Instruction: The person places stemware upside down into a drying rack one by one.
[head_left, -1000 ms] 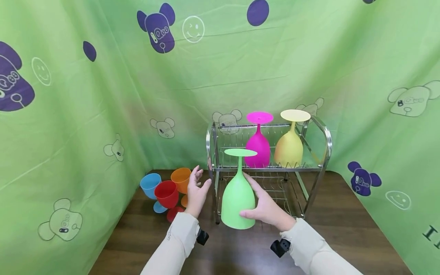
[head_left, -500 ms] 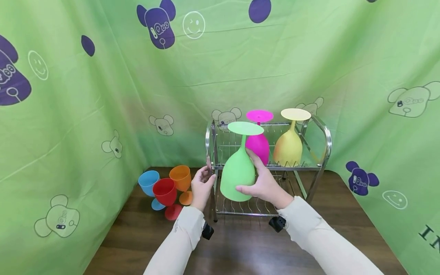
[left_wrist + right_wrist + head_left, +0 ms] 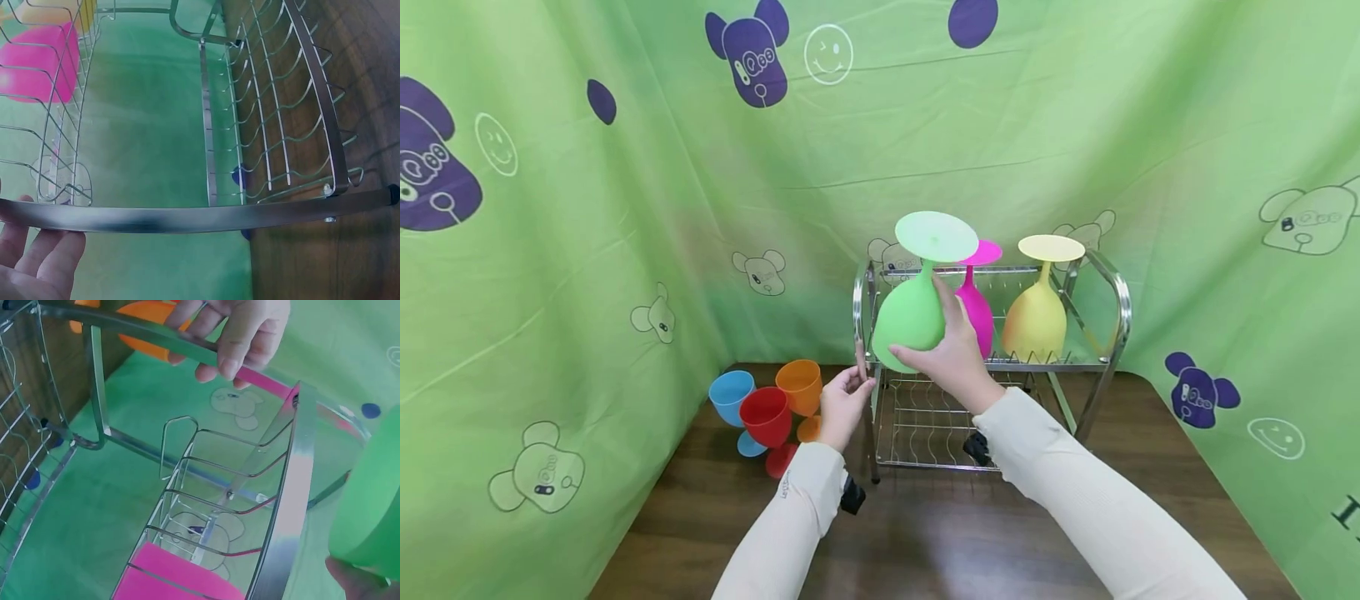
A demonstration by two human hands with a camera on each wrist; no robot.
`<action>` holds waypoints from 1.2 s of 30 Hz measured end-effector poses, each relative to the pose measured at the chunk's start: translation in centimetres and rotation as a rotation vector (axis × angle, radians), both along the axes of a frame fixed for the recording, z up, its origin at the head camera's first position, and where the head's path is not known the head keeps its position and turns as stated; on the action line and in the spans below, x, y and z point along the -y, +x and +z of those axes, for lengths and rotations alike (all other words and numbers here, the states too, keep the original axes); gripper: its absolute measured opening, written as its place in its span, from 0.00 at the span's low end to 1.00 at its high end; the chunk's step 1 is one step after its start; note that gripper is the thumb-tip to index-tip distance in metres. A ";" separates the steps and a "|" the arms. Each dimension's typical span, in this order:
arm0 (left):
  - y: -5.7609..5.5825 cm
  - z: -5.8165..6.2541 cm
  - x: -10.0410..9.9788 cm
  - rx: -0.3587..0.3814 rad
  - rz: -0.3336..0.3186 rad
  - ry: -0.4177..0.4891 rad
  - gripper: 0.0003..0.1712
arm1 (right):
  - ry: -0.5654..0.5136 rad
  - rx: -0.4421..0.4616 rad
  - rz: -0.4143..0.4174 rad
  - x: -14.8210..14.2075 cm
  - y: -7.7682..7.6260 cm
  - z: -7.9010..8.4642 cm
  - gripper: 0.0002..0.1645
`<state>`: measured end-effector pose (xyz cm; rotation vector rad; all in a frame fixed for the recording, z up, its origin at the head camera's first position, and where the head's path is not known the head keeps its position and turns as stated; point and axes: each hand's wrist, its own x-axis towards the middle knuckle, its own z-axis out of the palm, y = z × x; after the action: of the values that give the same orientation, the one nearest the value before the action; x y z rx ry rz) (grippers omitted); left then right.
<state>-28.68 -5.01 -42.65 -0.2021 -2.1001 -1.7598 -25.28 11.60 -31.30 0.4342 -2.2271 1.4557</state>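
My right hand (image 3: 951, 354) grips a light green plastic goblet (image 3: 910, 321) by its bowl. The goblet is upside down, foot upward and slightly tilted, in front of the upper left of a two-tier metal dish rack (image 3: 988, 364). My left hand (image 3: 844, 404) holds the rack's left side post; in the right wrist view its thumb and fingers (image 3: 234, 353) lie on both sides of the bar. On the upper tier a magenta goblet (image 3: 976, 312) and a yellow goblet (image 3: 1036, 321) stand upside down. The green goblet partly hides the magenta one.
Left of the rack, a blue goblet (image 3: 730, 396), a red goblet (image 3: 766, 417) and an orange goblet (image 3: 800, 385) stand upright on the brown wooden table (image 3: 925, 542). Green printed cloth (image 3: 820, 167) hangs behind and at both sides.
My right hand has raised the green goblet and carried it forward to the rack's upper tier, tilting it. My left hand has moved right a little and taken hold of the rack's left post.
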 end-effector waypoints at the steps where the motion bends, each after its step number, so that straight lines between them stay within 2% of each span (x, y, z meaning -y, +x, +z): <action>1: -0.1 0.1 0.0 0.003 -0.003 -0.015 0.11 | 0.002 -0.003 -0.019 0.2 -0.3 0.1 0.63; 6: -0.3 0.3 0.3 0.032 -0.024 -0.045 0.10 | 0.006 -0.008 -0.073 0.9 -1.6 0.7 0.60; 11: -0.6 -0.2 0.9 0.064 -0.095 0.031 0.10 | -0.019 -0.018 -0.100 1.4 -2.8 0.4 0.59; 15: -0.7 -0.1 1.1 0.082 -0.139 0.051 0.12 | -0.061 0.025 -0.092 1.5 -3.5 0.0 0.58; 21: 1.4 2.1 0.9 0.054 -0.167 0.042 0.12 | -0.064 0.117 -0.058 1.7 -4.5 -0.6 0.58; 24: 1.9 2.5 0.8 0.070 -0.171 0.047 0.13 | -0.037 0.138 -0.057 1.8 -4.9 -0.9 0.58; 28: 1.6 2.1 0.9 0.104 -0.188 0.075 0.13 | 0.029 0.143 -0.093 2.0 -5.2 -1.2 0.59; 36: -0.9 -0.6 1.1 0.170 -0.250 0.204 0.19 | 0.006 0.142 -0.155 2.0 -5.7 -1.1 0.60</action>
<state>-29.59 -6.11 -43.30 -0.2771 -2.0634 -2.1941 -30.97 9.61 -32.42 0.1600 -2.3182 1.4390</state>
